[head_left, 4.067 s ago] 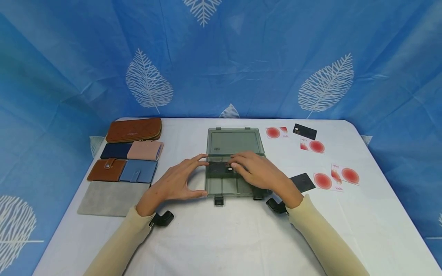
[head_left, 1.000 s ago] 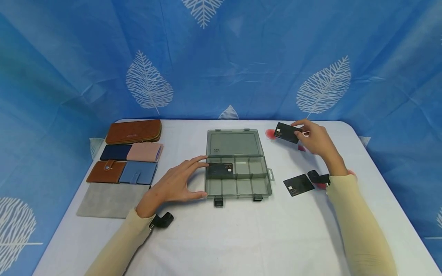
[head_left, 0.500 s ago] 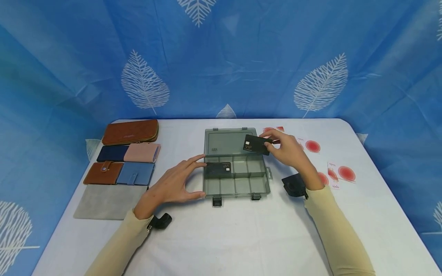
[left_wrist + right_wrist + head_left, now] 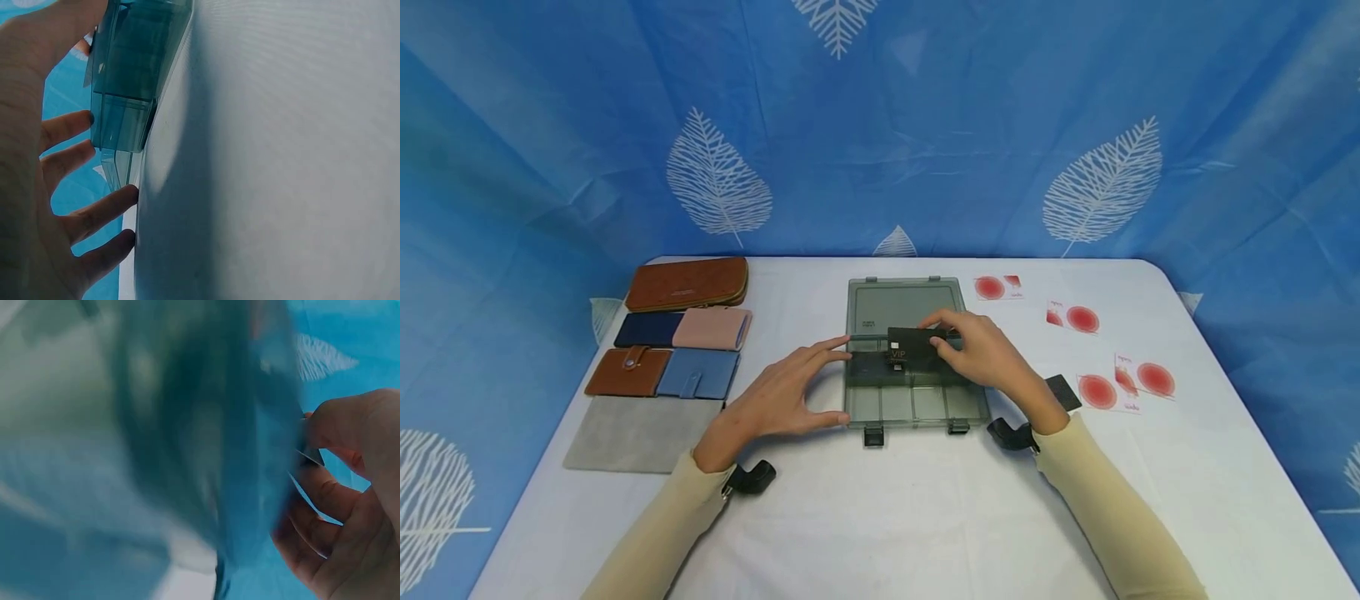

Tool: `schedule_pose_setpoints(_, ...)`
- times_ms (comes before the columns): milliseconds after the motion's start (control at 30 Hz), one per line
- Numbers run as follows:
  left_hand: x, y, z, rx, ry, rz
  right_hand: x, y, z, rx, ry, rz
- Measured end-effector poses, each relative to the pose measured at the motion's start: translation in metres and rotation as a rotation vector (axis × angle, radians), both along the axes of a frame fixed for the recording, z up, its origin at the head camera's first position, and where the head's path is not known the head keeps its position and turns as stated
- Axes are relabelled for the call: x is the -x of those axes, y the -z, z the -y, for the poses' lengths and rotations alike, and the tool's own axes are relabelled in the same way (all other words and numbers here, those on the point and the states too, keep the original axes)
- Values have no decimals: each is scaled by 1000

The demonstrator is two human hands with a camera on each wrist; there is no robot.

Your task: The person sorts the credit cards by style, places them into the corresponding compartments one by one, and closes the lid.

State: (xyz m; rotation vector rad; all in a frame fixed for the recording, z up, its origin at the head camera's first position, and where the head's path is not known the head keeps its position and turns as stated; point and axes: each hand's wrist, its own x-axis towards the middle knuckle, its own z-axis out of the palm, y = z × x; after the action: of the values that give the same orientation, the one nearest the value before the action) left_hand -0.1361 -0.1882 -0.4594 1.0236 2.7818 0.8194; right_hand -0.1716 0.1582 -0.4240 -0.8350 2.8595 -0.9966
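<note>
The right hand [image 4: 985,354] pinches a black card [image 4: 912,345] above the green box [image 4: 917,426]; a light, level grip should serve best, with the left hand [image 4: 778,400], fingers spread, bracing the box's left edge. Half a second ago over the box's lid [image 4: 906,302], the card now hangs above the compartments [image 4: 897,404].

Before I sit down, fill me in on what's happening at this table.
A person is handling black cards at an open compartment box. The right hand pinches a VIP card over the box, while the left hand touches the box's left side with outstretched fingers. Another black card lies at the box's back left, and a third is on the table, partly hidden by the right arm. Red-and-white cards lie to the right.
</note>
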Motion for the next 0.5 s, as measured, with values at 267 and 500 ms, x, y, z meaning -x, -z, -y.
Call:
schedule_pose_setpoints(267, 1, 0, 0, 9, -9, 7, -12, 5, 23, -5, 16, 9)
schedule_pose_setpoints(500, 0, 1, 0, 9, -8, 8, -19, 13, 34, -25, 3, -56)
